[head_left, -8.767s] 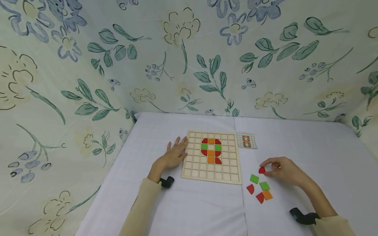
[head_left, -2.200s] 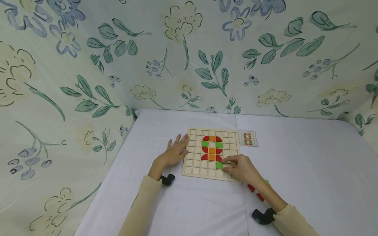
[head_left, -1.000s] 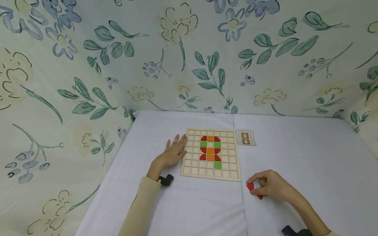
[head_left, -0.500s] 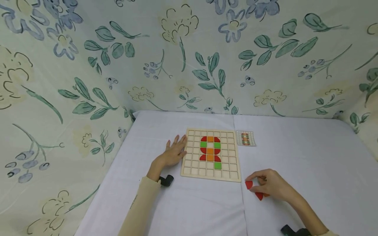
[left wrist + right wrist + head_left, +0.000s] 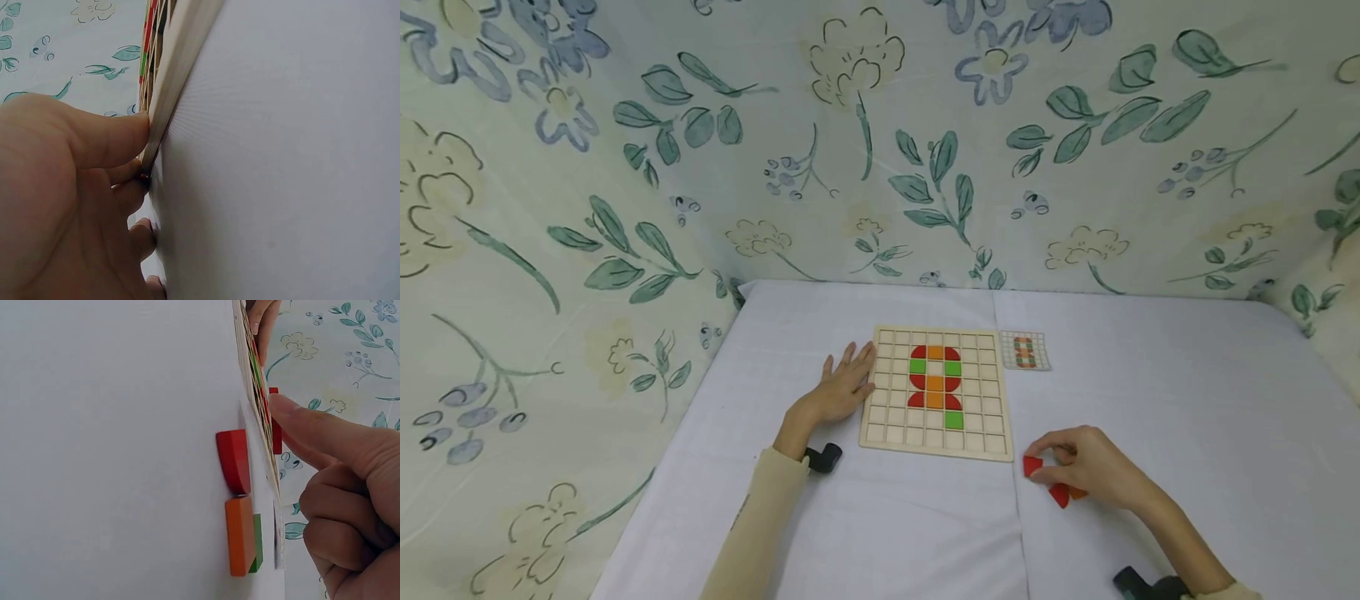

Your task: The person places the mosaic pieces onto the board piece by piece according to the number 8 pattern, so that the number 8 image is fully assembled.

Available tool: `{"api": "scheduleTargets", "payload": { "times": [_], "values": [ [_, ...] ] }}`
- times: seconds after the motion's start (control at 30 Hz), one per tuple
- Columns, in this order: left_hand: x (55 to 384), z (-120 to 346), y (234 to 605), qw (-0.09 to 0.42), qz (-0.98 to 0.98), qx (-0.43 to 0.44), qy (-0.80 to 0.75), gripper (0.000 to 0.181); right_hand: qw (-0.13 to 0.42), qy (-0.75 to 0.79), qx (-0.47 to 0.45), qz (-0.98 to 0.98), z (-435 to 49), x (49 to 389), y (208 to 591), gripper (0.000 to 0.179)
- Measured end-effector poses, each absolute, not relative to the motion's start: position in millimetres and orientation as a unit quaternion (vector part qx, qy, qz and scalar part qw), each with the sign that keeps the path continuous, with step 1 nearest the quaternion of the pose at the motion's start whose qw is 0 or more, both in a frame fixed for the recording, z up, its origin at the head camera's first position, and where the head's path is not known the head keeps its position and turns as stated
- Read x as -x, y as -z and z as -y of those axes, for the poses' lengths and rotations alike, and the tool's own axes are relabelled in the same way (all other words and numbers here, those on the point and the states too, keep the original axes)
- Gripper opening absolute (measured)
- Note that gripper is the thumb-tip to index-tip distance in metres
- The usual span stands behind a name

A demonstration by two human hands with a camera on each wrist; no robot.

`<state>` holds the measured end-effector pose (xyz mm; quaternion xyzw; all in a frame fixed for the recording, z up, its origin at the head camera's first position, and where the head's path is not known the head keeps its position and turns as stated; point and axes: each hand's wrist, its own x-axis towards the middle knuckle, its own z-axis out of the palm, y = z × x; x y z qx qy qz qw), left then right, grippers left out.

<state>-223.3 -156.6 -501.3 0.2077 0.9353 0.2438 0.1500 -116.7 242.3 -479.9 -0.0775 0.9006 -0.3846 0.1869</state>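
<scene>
A wooden grid board [image 5: 895,425] lies on the table with red, orange and green tiles set in its middle columns. My left hand [image 5: 835,393] rests at the board's left edge; the thumb touches its side in the left wrist view. To the right of the board, my right hand [image 5: 1093,468] pinches a red quarter-round tile [image 5: 275,422] between thumb and index finger, the other fingers curled. Beside it on the cloth lie another red quarter-round tile [image 5: 234,462], an orange square tile [image 5: 239,537] and a green tile [image 5: 257,544], which the hand hides in the head view.
A small pattern card [image 5: 1025,351] lies by the board's upper right corner. White cloth [image 5: 910,525] covers the table, with a crease running along the board's right side. A floral curtain [image 5: 820,167] hangs behind and at the left.
Since the oldest frame, a red quarter-round tile and a green square tile have been added to the board. My right hand has returned to the loose tiles and lifted another red one.
</scene>
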Motion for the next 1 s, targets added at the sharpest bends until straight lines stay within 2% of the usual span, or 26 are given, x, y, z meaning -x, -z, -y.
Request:
{"api": "scheduleTargets", "payload": {
  "times": [0.4, 0.73, 1.0],
  "values": [
    [223.9, 156.5, 498.7, 0.155, -0.934, -0.209, -0.246, 0.066, 0.129, 0.365, 0.124, -0.914, -202.7, 139.8, 468.7, 0.027],
    [224.2, 157.5, 498.8, 0.156, -0.932, -0.212, -0.248, 0.067, 0.128, 0.381, 0.170, -0.900, -160.4, 155.0, 476.3, 0.023],
    [223.7, 156.9, 498.0, 0.157, -0.934, -0.211, -0.241, 0.067, 0.123, 0.380, 0.181, -0.899, -152.1, 157.7, 482.9, 0.021]
  ]
}}
